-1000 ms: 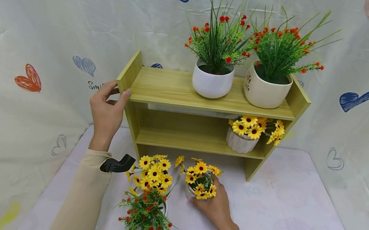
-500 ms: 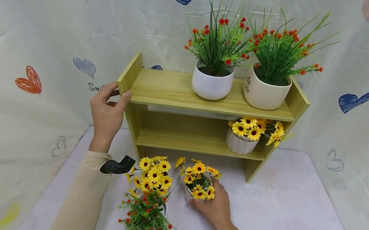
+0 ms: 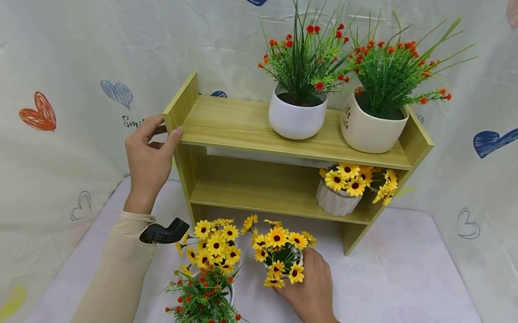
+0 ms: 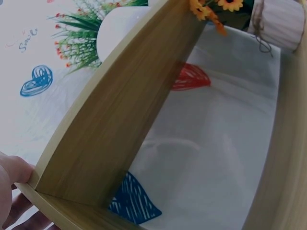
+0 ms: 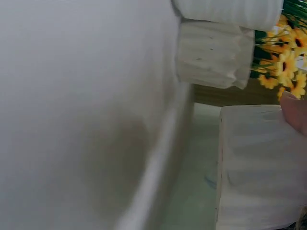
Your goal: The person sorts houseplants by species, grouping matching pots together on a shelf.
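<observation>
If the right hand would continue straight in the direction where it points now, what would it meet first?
With its held flower pot leading, the right hand would probably meet the lower shelf board; its height is unclear, so it might pass underneath instead.

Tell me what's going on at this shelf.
A person's right grip holds a white pot of yellow flowers clear of the table, while the left grip holds the left front edge of the shelf. Two red-flowered pots stand on top, one yellow-flowered pot below. Another yellow-flowered plant and a red-flowered one stand on the table.
</observation>
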`<act>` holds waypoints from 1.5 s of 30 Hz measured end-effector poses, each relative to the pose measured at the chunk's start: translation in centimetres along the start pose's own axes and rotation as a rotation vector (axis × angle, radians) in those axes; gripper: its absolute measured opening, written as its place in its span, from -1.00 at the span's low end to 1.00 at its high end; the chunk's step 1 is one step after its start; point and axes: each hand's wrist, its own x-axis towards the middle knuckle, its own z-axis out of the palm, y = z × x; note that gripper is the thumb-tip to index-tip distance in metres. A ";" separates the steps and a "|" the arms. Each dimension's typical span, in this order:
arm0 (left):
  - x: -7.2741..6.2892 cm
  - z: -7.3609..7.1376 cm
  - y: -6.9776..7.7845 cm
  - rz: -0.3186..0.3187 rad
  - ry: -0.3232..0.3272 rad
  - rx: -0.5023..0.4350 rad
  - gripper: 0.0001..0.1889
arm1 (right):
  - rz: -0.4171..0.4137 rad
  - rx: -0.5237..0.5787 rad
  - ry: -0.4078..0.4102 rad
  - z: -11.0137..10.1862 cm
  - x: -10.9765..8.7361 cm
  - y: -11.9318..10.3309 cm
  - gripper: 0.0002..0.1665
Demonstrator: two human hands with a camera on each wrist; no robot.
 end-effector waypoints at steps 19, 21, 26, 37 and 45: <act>0.2 0.0 0.1 0.002 0.002 -0.002 -0.71 | -0.087 0.136 0.070 -4.8 4.1 -4.0 0.11; 0.2 0.0 0.1 0.000 0.002 -0.005 -0.71 | -0.093 0.141 0.086 -5.1 4.7 -4.3 0.08; 0.3 0.0 0.1 -0.005 0.003 -0.009 -0.71 | -0.090 0.145 0.131 -5.2 6.7 -4.9 0.07; 0.3 -0.1 0.2 -0.002 0.004 -0.008 -0.72 | 0.012 0.156 0.130 -4.0 10.7 -5.6 0.15; 0.0 -0.1 0.0 -0.007 -0.001 -0.003 -0.71 | 0.127 0.087 0.098 -2.8 12.5 -5.2 0.25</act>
